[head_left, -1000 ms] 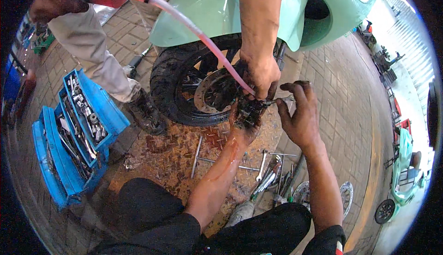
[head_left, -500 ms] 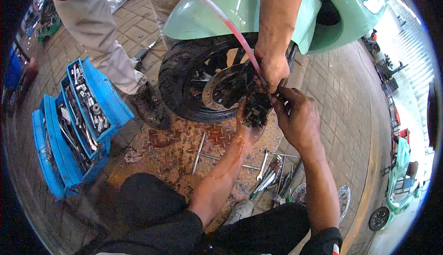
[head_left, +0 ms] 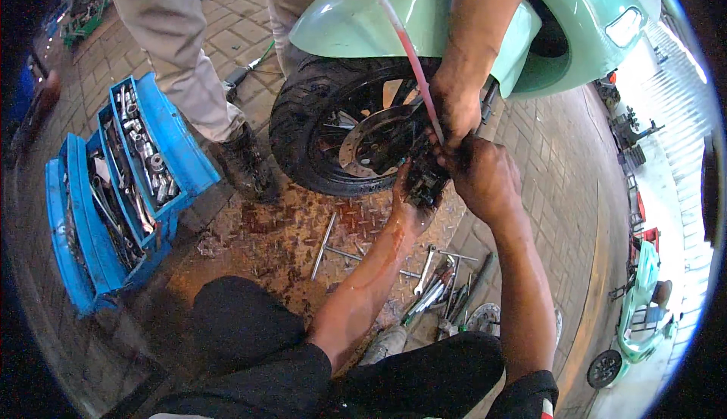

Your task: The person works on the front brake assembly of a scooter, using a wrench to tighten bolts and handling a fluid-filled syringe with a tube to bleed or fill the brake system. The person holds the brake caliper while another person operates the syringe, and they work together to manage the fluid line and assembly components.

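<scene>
A dark, greasy brake caliper rests in my left hand, whose fingers close round it from below, beside the brake disc of the scooter's front wheel. At the caliper's upper right, my right hand has its fingers curled closed; what they grip is hidden. Another person's hand reaches down from above and holds the end of a clear tube with red fluid at the caliper. This hand touches or nearly touches my right fingers. Reddish wet streaks mark my left forearm.
A blue cantilever toolbox full of sockets and wrenches stands open at left, near a person's trousered legs. On the stained metal plate lie a T-handle wrench and several tools. The mint-green fender overhangs the wheel.
The view has shifted slightly. The other person's hand holding the red bottle has left the top of the picture. My right hand has turned, its back now more upward, fingers closer to the tube's end.
</scene>
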A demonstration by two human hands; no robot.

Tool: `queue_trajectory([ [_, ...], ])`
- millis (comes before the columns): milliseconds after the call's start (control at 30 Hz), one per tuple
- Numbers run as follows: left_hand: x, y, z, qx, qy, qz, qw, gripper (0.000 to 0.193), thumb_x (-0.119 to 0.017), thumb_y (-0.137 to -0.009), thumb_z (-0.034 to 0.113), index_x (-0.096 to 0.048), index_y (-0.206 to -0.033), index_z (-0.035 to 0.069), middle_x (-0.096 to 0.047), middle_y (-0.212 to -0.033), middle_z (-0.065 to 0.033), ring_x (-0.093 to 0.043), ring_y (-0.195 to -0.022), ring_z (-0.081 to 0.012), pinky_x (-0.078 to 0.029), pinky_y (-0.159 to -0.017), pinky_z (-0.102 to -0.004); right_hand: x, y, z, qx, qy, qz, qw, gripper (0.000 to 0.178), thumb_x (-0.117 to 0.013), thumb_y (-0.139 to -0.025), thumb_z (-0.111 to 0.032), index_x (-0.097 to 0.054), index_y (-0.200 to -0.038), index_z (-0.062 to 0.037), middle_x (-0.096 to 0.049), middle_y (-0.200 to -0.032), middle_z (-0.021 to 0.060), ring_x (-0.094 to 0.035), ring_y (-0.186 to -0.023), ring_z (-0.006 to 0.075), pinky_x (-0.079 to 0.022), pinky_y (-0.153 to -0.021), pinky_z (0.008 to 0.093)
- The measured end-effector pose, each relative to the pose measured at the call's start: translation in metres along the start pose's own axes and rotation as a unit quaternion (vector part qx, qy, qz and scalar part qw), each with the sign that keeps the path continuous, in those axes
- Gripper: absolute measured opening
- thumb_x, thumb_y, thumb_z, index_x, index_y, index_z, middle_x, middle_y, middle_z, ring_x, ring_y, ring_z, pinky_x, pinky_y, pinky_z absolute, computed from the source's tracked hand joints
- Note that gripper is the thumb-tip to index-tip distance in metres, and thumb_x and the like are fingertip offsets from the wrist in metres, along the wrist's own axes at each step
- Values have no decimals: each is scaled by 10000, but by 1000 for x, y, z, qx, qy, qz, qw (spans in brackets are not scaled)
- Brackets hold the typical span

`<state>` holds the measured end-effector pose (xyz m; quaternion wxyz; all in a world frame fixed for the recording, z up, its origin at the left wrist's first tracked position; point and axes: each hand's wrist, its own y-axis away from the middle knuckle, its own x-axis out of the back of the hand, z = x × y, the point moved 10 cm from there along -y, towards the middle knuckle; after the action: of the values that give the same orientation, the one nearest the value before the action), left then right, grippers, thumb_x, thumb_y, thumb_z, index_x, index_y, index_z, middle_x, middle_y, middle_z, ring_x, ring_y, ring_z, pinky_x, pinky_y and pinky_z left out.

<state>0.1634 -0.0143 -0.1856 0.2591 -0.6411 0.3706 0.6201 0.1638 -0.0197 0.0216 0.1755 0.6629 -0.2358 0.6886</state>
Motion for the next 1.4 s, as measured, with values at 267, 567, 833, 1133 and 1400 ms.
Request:
queue_trajectory([
  [267, -1, -2, 2, 9, 21, -19, 1000, 395, -470, -955, 421, -583, -1184, 119, -663, -1061, -32, -634, -897, -161, -509, -729, -297, 16, 2, 3, 116, -132, 58, 983, 179, -652, -833, -181, -627, -919, -26, -665, -851, 188, -649, -825, 375, -505, -739, 430],
  [567, -3, -4, 10, -27, -53, -34, 998, 415, -464, -939, 513, -598, -1131, 170, -679, -952, 16, -626, -713, -87, -465, -507, -229, 6, -1, 28, 89, -304, 45, 947, 156, -642, -839, -85, -602, -951, 16, -663, -803, 158, -640, -741, 223, -488, -704, 352],
  [833, -1, -2, 9, -20, -61, -1, 998, 447, -488, -920, 534, -589, -1177, 183, -673, -988, 27, -620, -740, -81, -449, -532, -227, -9, 1, 39, 35, -349, 36, 936, 166, -645, -862, -109, -607, -957, 21, -674, -811, 145, -643, -743, 208, -489, -706, 337],
  [1133, -6, -1, 14, -51, -59, 3, 997, 402, -500, -923, 512, -601, -1106, 169, -674, -927, 23, -615, -699, -75, -449, -522, -219, -10, 8, 35, 58, -284, 38, 956, 158, -652, -860, -123, -617, -918, 20, -683, -838, 171, -669, -790, 284, -490, -722, 363],
  [1400, 5, 6, 16, -41, -46, 42, 997, 419, -524, -917, 475, -604, -1118, 116, -671, -962, -20, -634, -769, -138, -510, -589, -265, 2, 21, 26, 59, -261, 109, 957, 155, -677, -826, -95, -637, -935, 7, -684, -842, 194, -680, -819, 326, -505, -722, 386],
])
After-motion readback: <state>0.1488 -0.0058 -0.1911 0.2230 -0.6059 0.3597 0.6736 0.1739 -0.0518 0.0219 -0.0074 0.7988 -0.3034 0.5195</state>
